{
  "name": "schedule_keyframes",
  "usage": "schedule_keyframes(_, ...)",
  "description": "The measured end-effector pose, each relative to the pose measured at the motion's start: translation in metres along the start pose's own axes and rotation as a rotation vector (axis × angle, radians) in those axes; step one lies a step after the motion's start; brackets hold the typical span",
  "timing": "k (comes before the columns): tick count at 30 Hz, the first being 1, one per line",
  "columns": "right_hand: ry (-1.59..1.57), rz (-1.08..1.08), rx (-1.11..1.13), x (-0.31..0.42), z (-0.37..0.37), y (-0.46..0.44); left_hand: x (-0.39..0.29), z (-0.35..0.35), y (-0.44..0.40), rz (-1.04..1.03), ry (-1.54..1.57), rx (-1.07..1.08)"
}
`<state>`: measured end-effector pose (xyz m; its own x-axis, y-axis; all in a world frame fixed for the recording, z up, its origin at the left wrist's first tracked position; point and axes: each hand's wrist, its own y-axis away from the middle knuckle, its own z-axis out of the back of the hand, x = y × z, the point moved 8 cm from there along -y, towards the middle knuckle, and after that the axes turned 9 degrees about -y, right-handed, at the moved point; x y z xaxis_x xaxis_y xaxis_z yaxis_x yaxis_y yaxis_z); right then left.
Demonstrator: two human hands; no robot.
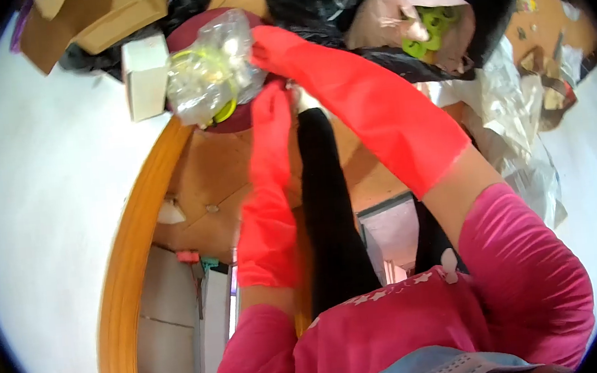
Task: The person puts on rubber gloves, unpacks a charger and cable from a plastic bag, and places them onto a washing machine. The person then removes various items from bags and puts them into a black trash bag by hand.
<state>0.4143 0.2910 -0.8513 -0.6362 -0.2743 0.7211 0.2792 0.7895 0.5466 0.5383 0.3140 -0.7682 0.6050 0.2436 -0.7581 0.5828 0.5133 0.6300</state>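
Fingers: can't tell spread/hold, w/ R hand (pixel 270 48) prob. at bag (pixel 205 77) edge, L hand (pixel 271 98) by maroon rim (pixel 242 122).

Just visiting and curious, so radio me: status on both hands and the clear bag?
Right hand at edge of clear bag; grip unclear. Left hand nearer body, fingers blurred. Bag over dark red round surface, white box close beside.

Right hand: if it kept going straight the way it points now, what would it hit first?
Most likely the clear plastic bag, just ahead of the right hand's fingers. Depth is unclear here; they may already be touching it.
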Motion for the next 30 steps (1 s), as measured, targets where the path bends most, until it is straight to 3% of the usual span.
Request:
schedule_keyframes(1,-0.123,-0.097,-0.035,0.006,0.003,0.005,0.033,0.004,-0.037,-0.172,-0.429,0.056)
schedule_keyframes(2,-0.745,-0.348,-0.189,0.013,-0.005,0.02,0.048,0.013,-0.057,-0.201,-0.38,0.007)
schedule_keyframes(3,-0.708,-0.287,-0.229,0.008,0.008,0.019,0.061,0.021,-0.075,-0.233,-0.332,-0.042)
schedule_keyframes(4,-0.668,-0.227,-0.271,0.001,0.021,0.018,0.056,0.034,-0.082,-0.097,0.186,-0.176)
schedule_keyframes(5,-0.435,-0.079,-0.334,0.021,0.037,0.029,0.034,0.032,-0.086,-0.098,0.195,-0.167)
schedule_keyframes(7,-0.258,0.082,-0.322,0.069,0.048,0.067,0.023,0.035,-0.088,0.273,0.002,-0.233)
schedule_keyframes(9,-0.325,0.041,-0.241,0.098,0.058,0.11,0.021,0.031,-0.092,0.227,-0.074,-0.207)
schedule_keyframes(11,-0.173,0.064,-0.266,0.124,0.085,0.156,0.027,0.028,-0.092,0.18,-0.155,-0.183)
schedule_keyframes(13,-0.176,0.139,-0.432,0.152,0.123,0.206,0.028,0.028,-0.086,0.053,-0.294,-0.177)
schedule_keyframes(16,-0.181,0.173,-0.773,0.158,0.189,0.253,0.016,0.02,-0.068,-0.04,-0.218,-0.124)
schedule_keyframes(18,-0.223,0.123,-0.829,0.147,0.219,0.261,0.009,0.016,-0.061,-0.047,-0.271,-0.104)
schedule_keyframes(19,-0.233,0.125,-0.839,0.142,0.228,0.258,0.006,0.013,-0.059,-0.048,-0.321,-0.095)
schedule_keyframes(21,-0.137,-0.117,-0.79,0.113,0.238,0.237,0.005,0.007,-0.056,0.013,-0.324,-0.083)
schedule_keyframes(22,0.043,-0.16,-0.755,0.09,0.249,0.219,0.005,0.003,-0.054,0.076,-0.32,-0.081)
schedule_keyframes(25,-0.116,-0.015,-0.587,0.114,0.2,0.183,-0.057,-0.042,-0.041,-0.036,-0.27,-0.028)
schedule_keyframes(26,-0.027,0.15,-0.512,0.109,0.195,0.166,-0.079,-0.062,-0.038,-0.033,-0.286,-0.017)
schedule_keyframes(28,-0.191,0.31,-0.391,0.117,0.172,0.155,-0.131,-0.109,-0.037,-0.182,-0.407,0.092)
schedule_keyframes(30,-0.262,0.288,-0.377,0.107,0.171,0.147,-0.146,-0.137,-0.056,-0.218,-0.434,0.067)
